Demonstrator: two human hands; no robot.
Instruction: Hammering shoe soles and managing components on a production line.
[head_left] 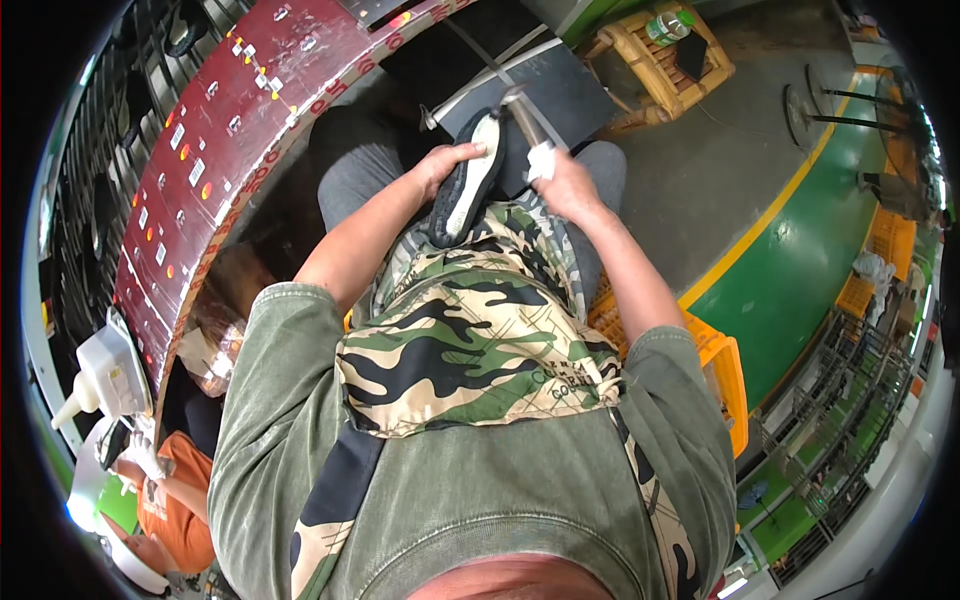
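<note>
- Left hand: fingers gripping shoe, by bench left edge
- Right hand: fingers round metal tool
- Looks mid-work; done/left split unclear

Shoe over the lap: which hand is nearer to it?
Left. The left hand grips the shoe, its thumb on the pale sole; the right hand is apart, to the shoe's right, holding a tool.

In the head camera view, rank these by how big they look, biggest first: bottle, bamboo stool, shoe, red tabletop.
1. Red tabletop
2. Bamboo stool
3. Shoe, narrower, partly covered by fingers
4. Bottle
</note>
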